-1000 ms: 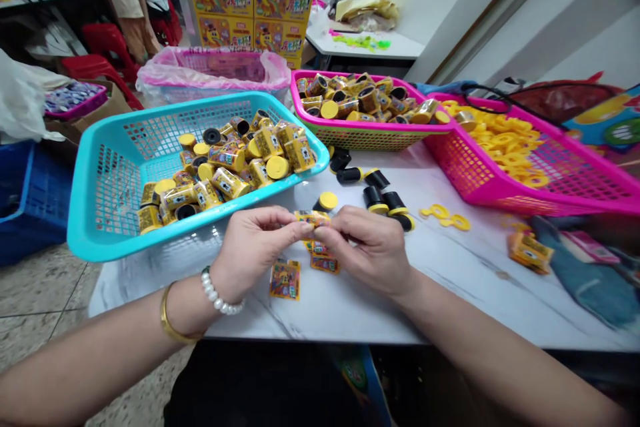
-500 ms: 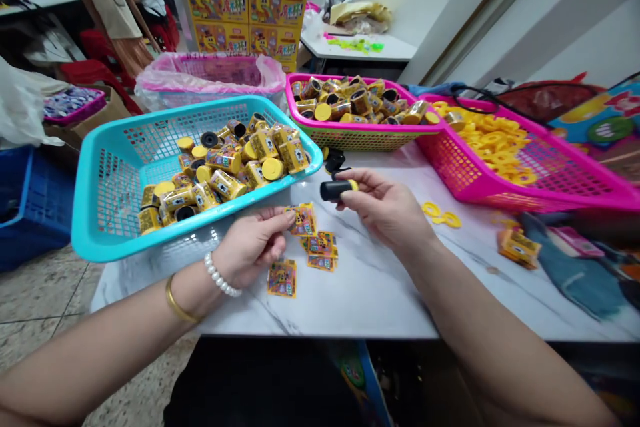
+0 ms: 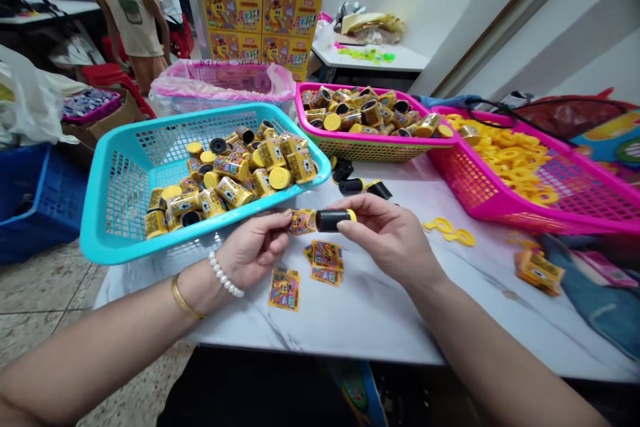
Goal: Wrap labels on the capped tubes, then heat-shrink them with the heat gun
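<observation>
A white marble-patterned desk (image 3: 350, 323) carries a turquoise plastic basket (image 3: 117, 203) heaped with yellow-capped tubes, a pink basket (image 3: 370, 150) behind it, and yellow cartons (image 3: 263, 13) stacked farther back in the room. Above the desk, the left hand (image 3: 253, 247) closes its grip on a printed label (image 3: 303, 221), while the right hand (image 3: 387, 237) grips a black tube (image 3: 330, 220) lying level, just beside the label.

Cylinder (image 3: 333, 220) black, yellow-capped; label (image 3: 303, 221) yellow, multicoloured; basket (image 3: 150, 245) turquoise; tabletop (image 3: 350, 327) white, grey-veined.
</observation>
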`<state>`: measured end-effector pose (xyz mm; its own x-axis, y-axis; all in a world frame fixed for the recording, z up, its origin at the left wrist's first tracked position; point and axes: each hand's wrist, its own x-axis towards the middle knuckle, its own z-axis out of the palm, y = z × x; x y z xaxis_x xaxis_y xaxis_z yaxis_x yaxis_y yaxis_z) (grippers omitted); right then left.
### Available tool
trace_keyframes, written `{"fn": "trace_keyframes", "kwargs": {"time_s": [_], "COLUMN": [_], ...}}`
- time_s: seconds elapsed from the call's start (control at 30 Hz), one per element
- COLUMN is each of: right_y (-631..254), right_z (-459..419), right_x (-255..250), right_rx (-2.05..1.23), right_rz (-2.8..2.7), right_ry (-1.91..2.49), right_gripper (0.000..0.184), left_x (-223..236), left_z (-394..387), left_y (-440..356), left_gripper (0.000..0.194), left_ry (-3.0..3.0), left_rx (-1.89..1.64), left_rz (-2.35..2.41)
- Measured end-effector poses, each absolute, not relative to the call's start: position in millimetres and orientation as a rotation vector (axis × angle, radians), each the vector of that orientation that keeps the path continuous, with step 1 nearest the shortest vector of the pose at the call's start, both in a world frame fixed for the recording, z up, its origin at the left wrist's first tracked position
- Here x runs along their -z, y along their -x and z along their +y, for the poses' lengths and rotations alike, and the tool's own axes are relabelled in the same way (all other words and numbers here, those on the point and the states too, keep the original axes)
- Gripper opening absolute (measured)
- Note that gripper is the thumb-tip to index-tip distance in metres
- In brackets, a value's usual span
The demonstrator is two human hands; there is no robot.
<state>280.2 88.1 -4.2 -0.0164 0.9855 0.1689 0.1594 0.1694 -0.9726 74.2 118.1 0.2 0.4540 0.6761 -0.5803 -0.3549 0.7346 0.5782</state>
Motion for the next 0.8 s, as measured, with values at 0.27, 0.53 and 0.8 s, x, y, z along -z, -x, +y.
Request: {"fn": "trace_keyframes", "kwargs": {"time_s": [0.27,0.53,0.8], "right_y": [-273.9,-272.1,-267.8], "right_z": [80.0,72.8,73.5], "right_x": [3.4,5.8,4.5], "right_rx": [-1.102,-0.942,-1.118], "right_rz": [-1.363,-1.502,-1.445], "right_ry": [1.189,1.260,1.134], "right_gripper": [0.020,0.026,0.031], "left_x": [2.9,2.0,8.5], "left_z": [117.0,116.1,117.1], "left_y": [-77.0,-75.2,-73.7], "left_gripper": [0.017,0.020,0.014], "left_ry": [-0.336,-0.394,-0.541], "left_rx": [-0.657,-0.616,-0.626], "left_rz": [0.841,0.826,0.769]}}
